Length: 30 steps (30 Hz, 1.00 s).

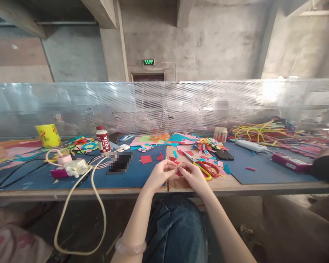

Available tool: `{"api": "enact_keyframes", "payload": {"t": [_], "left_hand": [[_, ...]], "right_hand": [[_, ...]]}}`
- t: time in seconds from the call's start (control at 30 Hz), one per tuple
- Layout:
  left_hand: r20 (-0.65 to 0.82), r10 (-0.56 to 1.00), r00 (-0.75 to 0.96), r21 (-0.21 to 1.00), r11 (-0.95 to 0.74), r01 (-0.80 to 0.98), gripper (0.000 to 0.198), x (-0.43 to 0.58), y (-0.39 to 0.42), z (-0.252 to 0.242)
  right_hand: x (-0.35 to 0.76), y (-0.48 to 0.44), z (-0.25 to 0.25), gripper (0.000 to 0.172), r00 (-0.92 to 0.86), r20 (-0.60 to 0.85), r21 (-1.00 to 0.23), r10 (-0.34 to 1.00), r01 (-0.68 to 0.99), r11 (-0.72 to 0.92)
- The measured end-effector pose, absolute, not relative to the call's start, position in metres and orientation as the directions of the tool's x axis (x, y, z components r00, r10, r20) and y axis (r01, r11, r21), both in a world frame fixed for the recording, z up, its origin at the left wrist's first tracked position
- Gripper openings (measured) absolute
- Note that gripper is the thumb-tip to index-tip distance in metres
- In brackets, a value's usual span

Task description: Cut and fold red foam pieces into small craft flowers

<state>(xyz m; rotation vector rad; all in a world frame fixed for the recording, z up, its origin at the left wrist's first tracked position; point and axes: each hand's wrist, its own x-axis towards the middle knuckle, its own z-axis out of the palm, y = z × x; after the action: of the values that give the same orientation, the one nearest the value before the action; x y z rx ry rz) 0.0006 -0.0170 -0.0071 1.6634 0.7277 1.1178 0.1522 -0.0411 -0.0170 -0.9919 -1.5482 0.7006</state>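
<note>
My left hand (pixel 162 174) and my right hand (pixel 191 174) meet over the front of the table, fingers pinched on a small piece of red paper (pixel 178 173) that they mostly cover. Just right of my right hand lies a pair of scissors (pixel 208 168) with orange and yellow handles, its blades pointing away to the left. Beyond my fingers are red paper scraps (pixel 173 159). A flat red paper square (pixel 146 159) rests on the blue mat left of my hands. Colourful paper flowers (pixel 208 144) sit behind the scissors.
A black phone (pixel 224 155) lies at right, near a white power strip (pixel 250 146). A Costa bottle (pixel 103 140) and a yellow roll (pixel 48 136) stand at left. A looped cable (pixel 104 215) hangs over the table edge. A perforated metal screen (pixel 192 106) closes the back.
</note>
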Motion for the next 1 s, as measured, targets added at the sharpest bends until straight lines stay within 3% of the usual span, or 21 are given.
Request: {"api": "enact_keyframes", "payload": {"t": [0.27, 0.47, 0.67, 1.0], "left_hand": [[0.359, 0.86, 0.362, 0.92, -0.392, 0.019, 0.017, 0.0, -0.0188, -0.003], [0.332, 0.88, 0.34, 0.939, -0.344, -0.027, 0.032, 0.0006, -0.0181, -0.0016], [0.368, 0.862, 0.348, 0.916, -0.4, 0.021, 0.021, 0.0002, -0.0198, -0.0028], [0.363, 0.879, 0.31, 0.917, -0.395, 0.047, 0.02, 0.0013, -0.0165, -0.006]], "right_hand": [[0.153, -0.041, -0.0183, 0.022, -0.014, 0.483, -0.854, 0.876, 0.212, 0.474], [0.1526, -0.0415, -0.0185, 0.021, -0.019, 0.482, -0.862, 0.876, 0.171, 0.478], [0.1516, -0.044, -0.0144, 0.021, -0.012, 0.488, -0.856, 0.873, 0.188, 0.481], [0.1514, -0.0464, -0.015, 0.02, -0.021, 0.492, -0.851, 0.87, 0.199, 0.486]]}}
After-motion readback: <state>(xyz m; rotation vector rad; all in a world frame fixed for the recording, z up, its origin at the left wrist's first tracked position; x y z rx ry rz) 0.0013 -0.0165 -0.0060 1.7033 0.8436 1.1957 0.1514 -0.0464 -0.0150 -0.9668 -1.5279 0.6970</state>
